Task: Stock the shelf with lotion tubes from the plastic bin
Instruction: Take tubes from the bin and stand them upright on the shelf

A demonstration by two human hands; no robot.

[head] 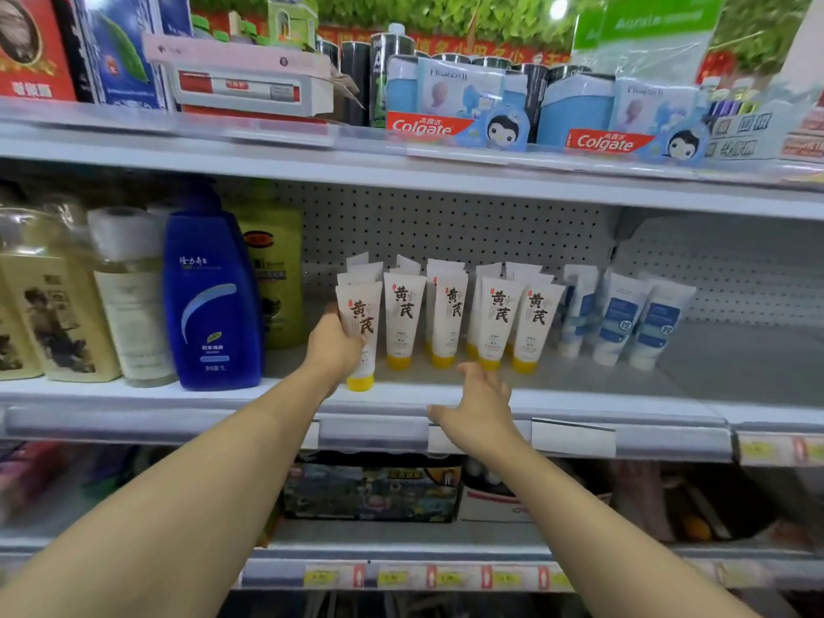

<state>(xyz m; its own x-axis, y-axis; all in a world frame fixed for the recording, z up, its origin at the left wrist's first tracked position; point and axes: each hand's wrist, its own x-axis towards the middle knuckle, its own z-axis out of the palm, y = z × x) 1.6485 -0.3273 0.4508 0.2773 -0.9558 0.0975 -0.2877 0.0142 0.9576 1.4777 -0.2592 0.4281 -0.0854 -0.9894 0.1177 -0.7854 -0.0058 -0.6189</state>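
While I stand this one up: the lines run left to right along the shelf point(579, 401).
Far left of the shelf: big bottles, ending in a blue bottle point(212, 301) at the front edge; I must not bump it.
My left hand point(334, 347): fingers wrapped round a lotion tube point(360, 332), yellow cap down, at the front edge, just left of the row.
How I'd seat it: I judge the cap should sit flat, label forward, then slide back level with its neighbours before I let go.
Row of tubes point(463, 323): cream tubes upright on yellow caps, several deep, mid-shelf.
My right hand point(479, 408): fingers spread and relaxed, holding nothing, over the front edge below the row; handy to steady a neighbour if one tips.
White-and-blue tubes point(624, 318): just right of the row, with bare shelf beyond.
Plastic bin: not in view.
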